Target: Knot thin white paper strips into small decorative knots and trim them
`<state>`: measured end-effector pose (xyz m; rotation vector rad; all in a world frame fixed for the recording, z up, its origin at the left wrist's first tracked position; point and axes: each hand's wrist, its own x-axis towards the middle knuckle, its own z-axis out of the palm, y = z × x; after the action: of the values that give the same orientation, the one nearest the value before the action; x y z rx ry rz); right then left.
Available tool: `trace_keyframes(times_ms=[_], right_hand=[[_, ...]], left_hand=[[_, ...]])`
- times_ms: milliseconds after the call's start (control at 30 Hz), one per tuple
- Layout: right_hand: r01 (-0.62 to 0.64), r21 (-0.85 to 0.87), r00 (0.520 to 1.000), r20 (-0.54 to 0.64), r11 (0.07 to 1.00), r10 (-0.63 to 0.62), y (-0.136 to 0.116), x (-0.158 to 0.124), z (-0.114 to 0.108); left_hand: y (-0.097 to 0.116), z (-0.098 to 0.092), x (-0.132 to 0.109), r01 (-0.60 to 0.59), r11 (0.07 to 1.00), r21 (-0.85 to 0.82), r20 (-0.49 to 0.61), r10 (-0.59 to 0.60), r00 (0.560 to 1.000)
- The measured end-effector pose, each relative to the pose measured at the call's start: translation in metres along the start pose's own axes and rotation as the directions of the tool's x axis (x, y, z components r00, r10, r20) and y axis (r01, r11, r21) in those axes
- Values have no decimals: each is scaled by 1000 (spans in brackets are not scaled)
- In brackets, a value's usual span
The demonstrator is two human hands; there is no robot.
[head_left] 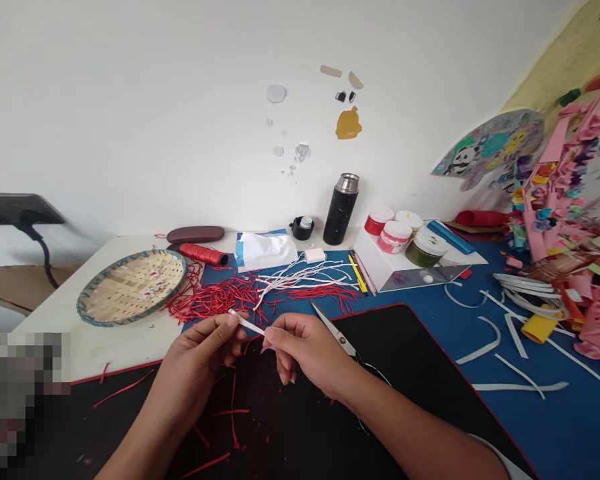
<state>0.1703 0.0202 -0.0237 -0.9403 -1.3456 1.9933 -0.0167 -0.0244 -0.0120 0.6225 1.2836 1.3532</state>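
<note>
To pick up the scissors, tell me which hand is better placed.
Right, probably: the right hand lies alongside the scissors, while the left hand is farther off, pinching the white strip.

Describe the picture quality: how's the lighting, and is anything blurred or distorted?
In the head view, light is soft and even on the wall, without hard shadows or glare; the left hand, right hand and strip look sharp; the wide lens bends the desk; a pixelated block covers the lower left.
</note>
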Motion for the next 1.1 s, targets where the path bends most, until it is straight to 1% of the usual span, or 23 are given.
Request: trace_keyframes(times_ms=[133, 200, 400, 600, 733, 967, 1100], right_hand=[[5, -31, 1000, -8, 1000, -5, -2, 0, -2], [8, -51, 1000, -15, 999, -9, -4, 0, -4], [1, -105, 1000, 28, 994, 1, -7, -1, -7], [-1, -146, 1000, 28, 989, 6, -8, -2, -7], [-12, -149, 999, 39, 989, 18, -7, -2, -6], [-13, -148, 998, 57, 989, 22, -5, -1, -7], [-20, -166, 998, 60, 986, 30, -5, -2, -7]], left_hand=[[3, -8, 3, -10, 992, 122, 50, 4, 999], [5, -11, 4, 4, 989, 146, 78, -16, 997], [11, -13, 5, 116, 990, 82, 135, -126, 983], [13, -19, 6, 177, 980, 94, 204, -193, 960], [14, -21, 6, 201, 976, 79, 240, -215, 947], [13, -22, 5, 249, 968, 32, 336, -245, 910], [10, -25, 6, 274, 962, -11, 354, -252, 900]])
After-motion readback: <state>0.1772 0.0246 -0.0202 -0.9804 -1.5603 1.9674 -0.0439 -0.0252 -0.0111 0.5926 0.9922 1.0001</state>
